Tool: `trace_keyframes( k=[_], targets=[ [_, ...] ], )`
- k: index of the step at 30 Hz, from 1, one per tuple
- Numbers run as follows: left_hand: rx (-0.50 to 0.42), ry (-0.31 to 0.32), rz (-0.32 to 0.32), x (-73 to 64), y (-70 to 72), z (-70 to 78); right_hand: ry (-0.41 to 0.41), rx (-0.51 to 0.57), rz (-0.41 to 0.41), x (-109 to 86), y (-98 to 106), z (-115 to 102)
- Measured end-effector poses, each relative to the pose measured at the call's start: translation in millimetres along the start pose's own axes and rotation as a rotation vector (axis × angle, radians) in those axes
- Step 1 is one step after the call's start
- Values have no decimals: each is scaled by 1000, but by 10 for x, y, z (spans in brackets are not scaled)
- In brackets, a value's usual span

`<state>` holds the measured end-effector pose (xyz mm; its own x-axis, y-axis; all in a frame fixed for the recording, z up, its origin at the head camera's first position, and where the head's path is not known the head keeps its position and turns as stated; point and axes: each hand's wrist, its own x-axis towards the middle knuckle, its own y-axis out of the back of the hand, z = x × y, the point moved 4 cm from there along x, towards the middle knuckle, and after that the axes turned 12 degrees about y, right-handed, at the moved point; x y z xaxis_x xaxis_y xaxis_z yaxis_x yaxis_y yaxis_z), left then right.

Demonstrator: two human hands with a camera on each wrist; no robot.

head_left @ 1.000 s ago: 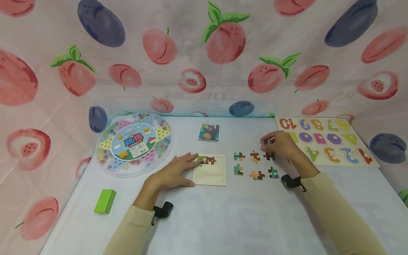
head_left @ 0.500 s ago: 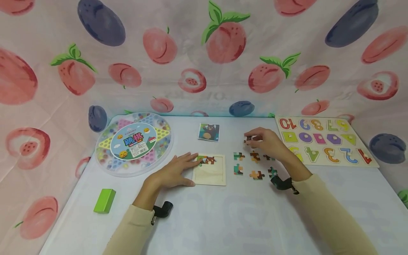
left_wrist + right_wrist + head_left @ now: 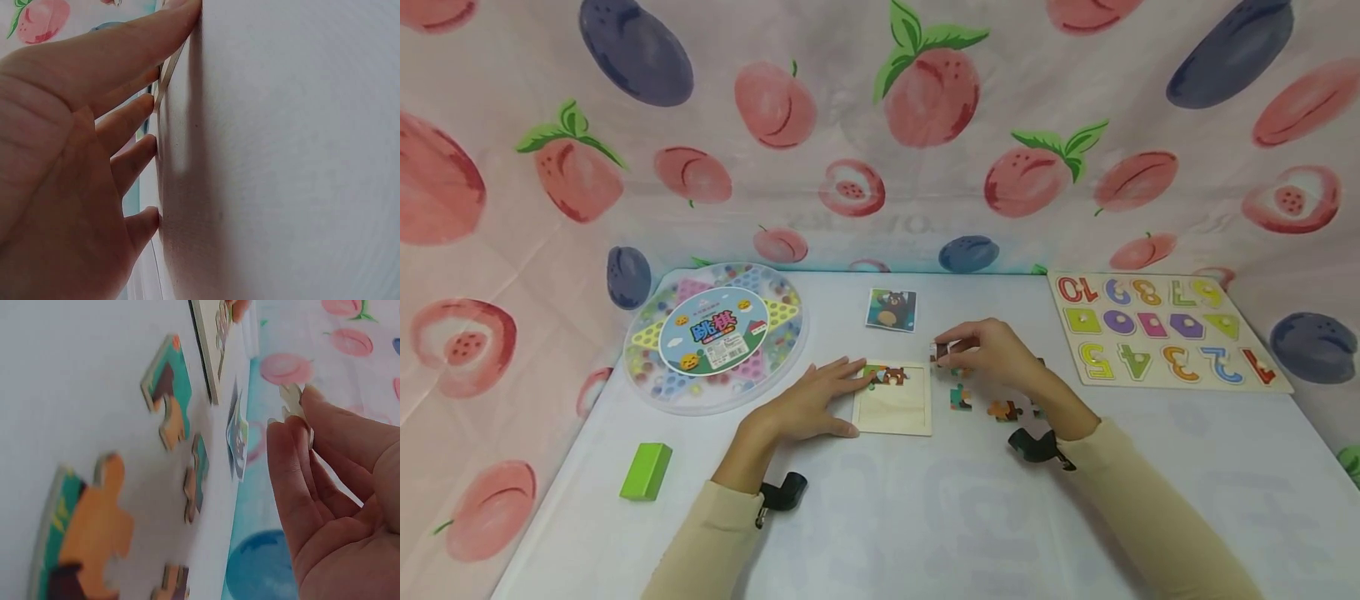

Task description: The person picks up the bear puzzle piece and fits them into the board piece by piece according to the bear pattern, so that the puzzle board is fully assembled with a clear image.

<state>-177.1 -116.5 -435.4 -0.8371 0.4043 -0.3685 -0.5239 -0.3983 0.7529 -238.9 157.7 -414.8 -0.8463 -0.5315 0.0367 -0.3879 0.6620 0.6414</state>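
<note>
My left hand (image 3: 812,402) lies spread at the left side of a square wooden puzzle tray (image 3: 891,417), its fingers straight and touching the rim. Joined jigsaw pieces (image 3: 893,377) with a brown bear's head sit along the tray's upper part. Just off the tray's right edge, my right hand (image 3: 992,354) pinches a jigsaw piece (image 3: 937,351) between thumb and fingers. That piece shows its pale wooden edge in the right wrist view (image 3: 291,400), held above the table. Below the hand lie loose jigsaw pieces (image 3: 960,398), some partly hidden by it.
A bear picture card (image 3: 891,311) lies behind the tray. At the back left is a round Chinese checkers box (image 3: 715,337); a green block (image 3: 646,472) lies nearer. A wooden number board (image 3: 1172,333) occupies the right. Fruit-patterned cloth (image 3: 850,108) hangs behind the white table.
My right hand has carried the pinched jigsaw piece leftward, from beside the number board over the loose pieces to the tray's right edge. The left hand stays in place.
</note>
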Motion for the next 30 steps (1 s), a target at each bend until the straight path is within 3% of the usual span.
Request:
trace_keyframes(
  k=[4, 12, 22, 30],
  targets=[
    [4, -2, -1, 6, -3, -10, -14, 15, -8, 13, -103, -23],
    [8, -5, 0, 17, 6, -27, 100, 2, -32, 33, -264, -87],
    [4, 4, -4, 13, 2, -22, 49, -8, -48, 60, -393, -106],
    [0, 7, -4, 13, -1, -23, 53, -48, -28, 93, -435, -109]
  ],
)
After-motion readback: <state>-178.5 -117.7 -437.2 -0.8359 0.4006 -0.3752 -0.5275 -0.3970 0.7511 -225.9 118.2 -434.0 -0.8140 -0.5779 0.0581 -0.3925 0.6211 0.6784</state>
